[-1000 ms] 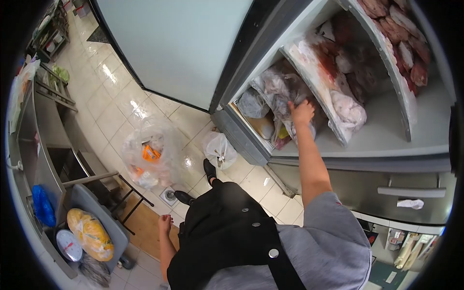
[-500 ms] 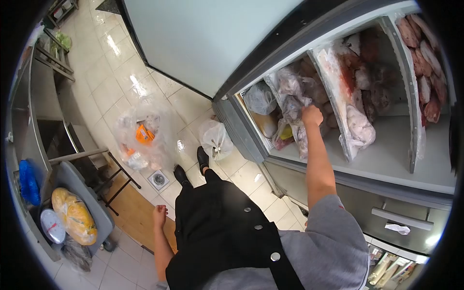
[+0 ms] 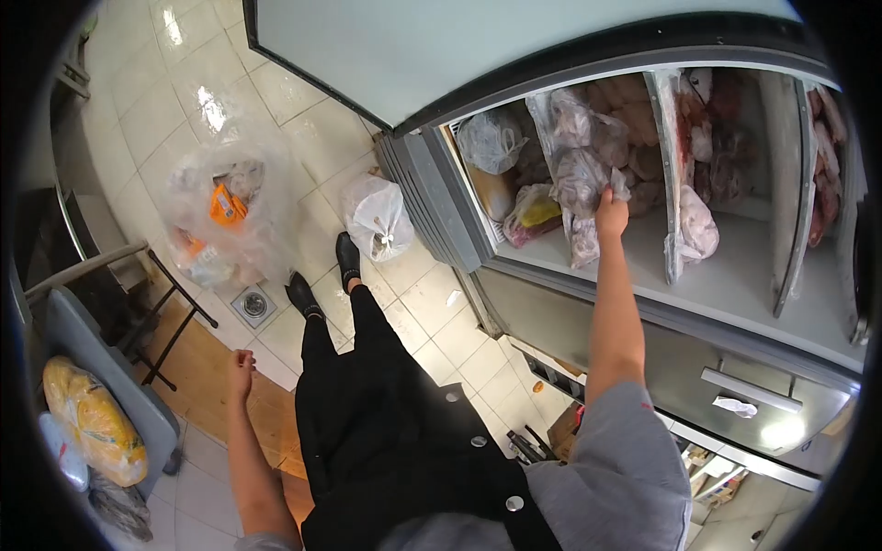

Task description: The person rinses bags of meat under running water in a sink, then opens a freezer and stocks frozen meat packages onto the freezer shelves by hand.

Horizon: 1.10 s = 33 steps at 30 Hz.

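Note:
Inside the open freezer (image 3: 588, 280), my right hand (image 3: 612, 216) is closed on a clear plastic bag (image 3: 584, 181) of frozen food on the second shelf from the left. Bags with pinkish contents lie packed behind it. A yellow item (image 3: 538, 213) in plastic and a tied bag (image 3: 491, 140) are to its left. My left hand (image 3: 241, 365) hangs low at my side with its fingers curled; whether anything small is inside cannot be made out.
On the tiled floor stand a large clear bag with orange packets (image 3: 228, 207) and a knotted white bag (image 3: 378, 220). A grey chair (image 3: 110, 367) holds a yellow bundle (image 3: 95, 421). The freezer door (image 3: 514, 46) stands open.
My right hand has closed on the plastic bag after reaching over it with loose fingers. The view has turned, so the freezer shelves show more squarely. My left hand still hangs low.

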Each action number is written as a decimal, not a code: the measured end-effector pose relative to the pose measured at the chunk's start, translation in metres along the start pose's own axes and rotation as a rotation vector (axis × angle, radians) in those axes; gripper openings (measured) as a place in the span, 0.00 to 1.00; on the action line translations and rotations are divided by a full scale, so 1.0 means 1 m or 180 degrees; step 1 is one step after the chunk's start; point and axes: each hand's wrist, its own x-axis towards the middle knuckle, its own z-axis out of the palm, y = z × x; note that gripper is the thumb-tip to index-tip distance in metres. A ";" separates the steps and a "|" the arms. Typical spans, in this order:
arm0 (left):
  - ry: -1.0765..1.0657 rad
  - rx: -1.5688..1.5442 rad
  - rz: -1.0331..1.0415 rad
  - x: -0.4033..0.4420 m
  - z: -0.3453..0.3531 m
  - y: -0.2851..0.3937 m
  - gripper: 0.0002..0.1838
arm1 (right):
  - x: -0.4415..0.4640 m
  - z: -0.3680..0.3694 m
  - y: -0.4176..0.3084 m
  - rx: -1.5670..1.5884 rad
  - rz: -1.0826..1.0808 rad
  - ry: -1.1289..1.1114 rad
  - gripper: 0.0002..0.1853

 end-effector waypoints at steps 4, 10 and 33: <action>0.0145 0.0010 -0.0006 0.006 -0.013 0.009 0.07 | -0.051 -0.012 -0.012 0.0544 -0.0223 0.0666 0.26; -0.0031 0.0088 -0.0179 0.005 -0.011 -0.008 0.07 | -0.059 -0.053 -0.036 0.0938 -0.0367 0.1081 0.26; -0.0462 0.0526 -0.0025 0.074 0.138 -0.001 0.07 | 0.031 0.003 -0.080 0.1958 -0.1872 0.2107 0.09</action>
